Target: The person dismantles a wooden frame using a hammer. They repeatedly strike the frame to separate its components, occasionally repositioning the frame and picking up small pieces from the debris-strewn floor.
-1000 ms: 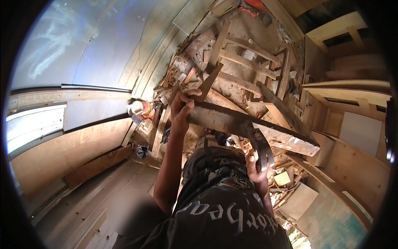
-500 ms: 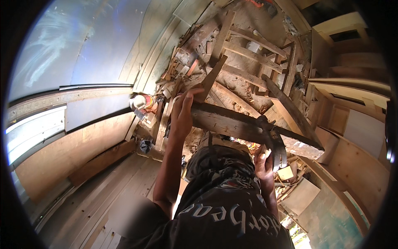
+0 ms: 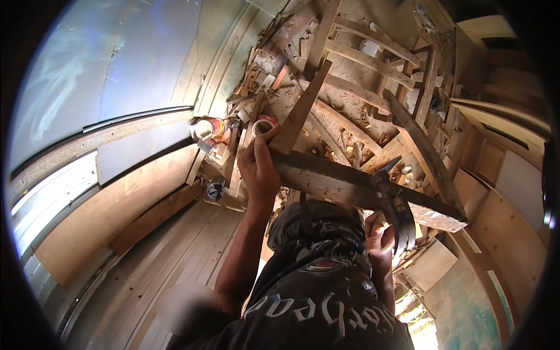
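One beam (image 3: 344, 186) runs lengthwise left to right.

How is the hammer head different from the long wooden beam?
The hammer head has a curved, split claw, while the wooden beam is straight. The beam looks longer than the hammer head. The hammer head looks metal; the beam is wood. Both show dark surfaces.

A head-worn fisheye looks down from close above the black shirt (image 3: 324, 291)
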The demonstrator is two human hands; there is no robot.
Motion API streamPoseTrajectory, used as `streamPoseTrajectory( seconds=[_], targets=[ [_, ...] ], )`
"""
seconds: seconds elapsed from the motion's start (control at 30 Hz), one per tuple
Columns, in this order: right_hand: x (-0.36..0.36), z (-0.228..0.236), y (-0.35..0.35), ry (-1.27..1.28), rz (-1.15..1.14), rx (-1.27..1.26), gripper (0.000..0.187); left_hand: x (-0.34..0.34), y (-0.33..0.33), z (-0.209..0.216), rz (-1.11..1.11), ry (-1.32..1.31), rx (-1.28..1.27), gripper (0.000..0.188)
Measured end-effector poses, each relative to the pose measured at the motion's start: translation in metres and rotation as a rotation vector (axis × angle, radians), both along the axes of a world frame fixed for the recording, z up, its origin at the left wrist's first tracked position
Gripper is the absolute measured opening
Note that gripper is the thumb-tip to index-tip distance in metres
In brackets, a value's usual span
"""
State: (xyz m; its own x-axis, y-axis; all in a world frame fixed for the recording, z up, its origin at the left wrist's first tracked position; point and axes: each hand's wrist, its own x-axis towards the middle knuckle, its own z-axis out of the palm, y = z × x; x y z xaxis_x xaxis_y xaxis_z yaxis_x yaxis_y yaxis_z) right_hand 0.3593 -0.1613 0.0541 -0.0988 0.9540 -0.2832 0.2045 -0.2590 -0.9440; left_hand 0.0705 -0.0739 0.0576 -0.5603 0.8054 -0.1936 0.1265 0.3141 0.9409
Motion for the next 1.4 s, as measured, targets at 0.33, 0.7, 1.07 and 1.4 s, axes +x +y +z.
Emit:
streamPoseTrajectory(
  seconds=[0.33, 0.7, 1.07, 1.4],
  targets=[
    [-0.005, 0.008, 0.017, 0.259, 0.001, 0.014, 0.05, 0.0, 0.005, -0.009, 0.019, -0.039, 0.062, 0.062],
    [-0.01, -0.009, 0.022, 0.211, -0.038, 0.209, 0.057, -0.027, -0.006, -0.014, -0.284, -0.212, 0.282, 0.077],
    [-0.007, -0.019, 0.026, 0.372, -0.055, 0.187, 0.052, -0.01, 0.007, -0.034, -0.049, -0.315, 0.406, 0.042],
    [-0.01, -0.015, 0.021, 0.431, -0.112, 0.18, 0.051, -0.014, -0.001, -0.031, -0.186, -0.408, 0.473, 0.019]
  ],
)
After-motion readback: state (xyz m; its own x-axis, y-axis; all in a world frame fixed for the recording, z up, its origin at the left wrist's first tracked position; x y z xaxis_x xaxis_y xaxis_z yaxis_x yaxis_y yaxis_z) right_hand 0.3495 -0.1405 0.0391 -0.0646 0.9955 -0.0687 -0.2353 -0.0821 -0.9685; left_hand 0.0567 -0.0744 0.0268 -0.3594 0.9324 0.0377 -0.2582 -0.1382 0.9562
